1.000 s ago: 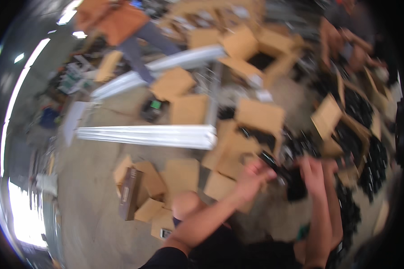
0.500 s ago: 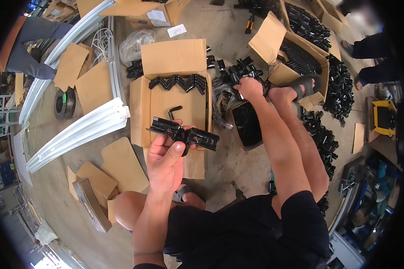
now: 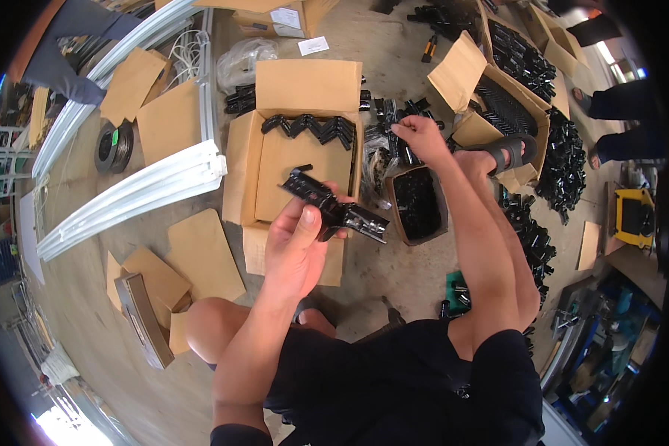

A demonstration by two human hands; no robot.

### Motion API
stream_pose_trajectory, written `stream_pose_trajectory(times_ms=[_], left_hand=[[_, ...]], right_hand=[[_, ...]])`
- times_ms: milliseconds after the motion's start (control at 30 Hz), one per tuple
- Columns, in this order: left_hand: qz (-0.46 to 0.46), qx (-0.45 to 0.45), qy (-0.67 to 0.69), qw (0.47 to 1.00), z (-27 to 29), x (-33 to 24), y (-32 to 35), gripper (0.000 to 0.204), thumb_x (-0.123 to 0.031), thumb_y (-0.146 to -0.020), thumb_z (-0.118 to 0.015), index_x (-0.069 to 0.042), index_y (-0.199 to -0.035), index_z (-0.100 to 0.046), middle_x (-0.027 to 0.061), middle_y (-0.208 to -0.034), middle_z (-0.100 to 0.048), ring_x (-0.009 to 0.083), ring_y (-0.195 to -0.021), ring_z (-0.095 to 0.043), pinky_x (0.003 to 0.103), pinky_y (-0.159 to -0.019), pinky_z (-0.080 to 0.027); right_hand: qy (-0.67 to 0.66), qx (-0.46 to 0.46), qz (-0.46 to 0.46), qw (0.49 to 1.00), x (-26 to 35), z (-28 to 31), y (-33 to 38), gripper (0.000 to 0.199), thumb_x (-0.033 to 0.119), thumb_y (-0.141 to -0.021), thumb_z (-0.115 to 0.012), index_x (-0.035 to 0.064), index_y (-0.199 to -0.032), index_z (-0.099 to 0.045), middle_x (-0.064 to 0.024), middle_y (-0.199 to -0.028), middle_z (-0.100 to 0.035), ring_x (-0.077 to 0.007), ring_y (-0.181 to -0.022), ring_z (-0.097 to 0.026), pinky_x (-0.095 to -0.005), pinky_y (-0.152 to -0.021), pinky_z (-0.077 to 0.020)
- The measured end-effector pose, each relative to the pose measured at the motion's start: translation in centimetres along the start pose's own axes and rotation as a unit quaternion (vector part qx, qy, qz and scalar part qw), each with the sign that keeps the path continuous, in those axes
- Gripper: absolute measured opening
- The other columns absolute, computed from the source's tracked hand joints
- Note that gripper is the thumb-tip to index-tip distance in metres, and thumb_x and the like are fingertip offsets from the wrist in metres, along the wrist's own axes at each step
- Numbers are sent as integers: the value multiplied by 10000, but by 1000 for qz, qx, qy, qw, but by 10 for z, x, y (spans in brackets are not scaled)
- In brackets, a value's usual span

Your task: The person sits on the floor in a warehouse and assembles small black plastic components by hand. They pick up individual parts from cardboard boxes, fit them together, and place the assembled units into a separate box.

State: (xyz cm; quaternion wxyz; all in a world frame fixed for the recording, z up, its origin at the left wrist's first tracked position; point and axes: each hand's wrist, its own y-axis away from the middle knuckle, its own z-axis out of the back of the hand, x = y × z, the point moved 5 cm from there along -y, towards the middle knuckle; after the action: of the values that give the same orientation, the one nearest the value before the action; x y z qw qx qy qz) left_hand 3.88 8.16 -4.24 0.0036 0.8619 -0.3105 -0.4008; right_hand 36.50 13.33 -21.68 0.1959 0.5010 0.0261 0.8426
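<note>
Over the near side of an open cardboard box (image 3: 233,175), my left hand (image 3: 297,241) is closed round angled black metal brackets (image 3: 314,192); how many are nested there I cannot tell. Inside the box, more such brackets (image 3: 308,128) form a zigzag row along the far wall. My right hand (image 3: 424,141) is out to the right, fingers bent and pinched together at a loose heap of black metal parts (image 3: 418,110). A black bracket (image 3: 386,111) shows at its fingertips, partly hidden among the others. Just below that hand stands a small container (image 3: 418,201) with a dark inside.
Clear plastic wrap (image 3: 379,167) lies beside the heap. A larger carton (image 3: 524,104) of stacked black parts stands at the right, with more piles (image 3: 561,163) beyond. White metal rails (image 3: 137,201) and a wire spool (image 3: 114,149) lie left. Another person's legs (image 3: 624,152) show at far right.
The whole view has shifted a little. My left hand has moved slightly right, and the brackets in it tilt more steeply. My right hand stays at the heap, its fingers now more visible.
</note>
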Motion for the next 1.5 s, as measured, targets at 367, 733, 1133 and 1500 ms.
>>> stream_pose_trajectory(times_ms=[367,733,1133,1500], left_hand=[[10,153,-4,988,-30,-1,40,445,-329,-1036,-651,-3,-1339,-634,93,-1267,-700,179,-1141,-651,374,-1008,-495],[24,211,-18,977,-43,-1,65,406,-243,-1002,-706,18,-1310,-669,107,-1359,-664,187,-1223,-620,389,-1096,-461],[12,227,-40,973,-39,12,54,411,-230,-955,-759,19,-1274,-692,163,-1363,-657,223,-1189,-659,388,-1056,-513],[19,226,-85,970,-44,9,54,434,-275,-864,-827,33,-1146,-709,137,-1172,-675,242,-1088,-674,388,-962,-531]], right_hand=[[-381,303,-46,872,216,16,225,180,226,-958,-768,53,-985,-727,94,-713,-568,3,-566,-377,-205,-500,-240],[-391,273,-4,879,215,18,264,202,231,-950,-778,38,-1007,-762,72,-704,-585,-12,-570,-394,-214,-505,-262],[-396,266,10,879,201,21,261,156,136,-951,-763,1,-1027,-767,18,-829,-689,-28,-688,-524,-201,-594,-392],[-378,279,12,882,198,21,266,137,84,-935,-771,-14,-1032,-768,-15,-911,-742,-38,-825,-623,-214,-736,-506]])
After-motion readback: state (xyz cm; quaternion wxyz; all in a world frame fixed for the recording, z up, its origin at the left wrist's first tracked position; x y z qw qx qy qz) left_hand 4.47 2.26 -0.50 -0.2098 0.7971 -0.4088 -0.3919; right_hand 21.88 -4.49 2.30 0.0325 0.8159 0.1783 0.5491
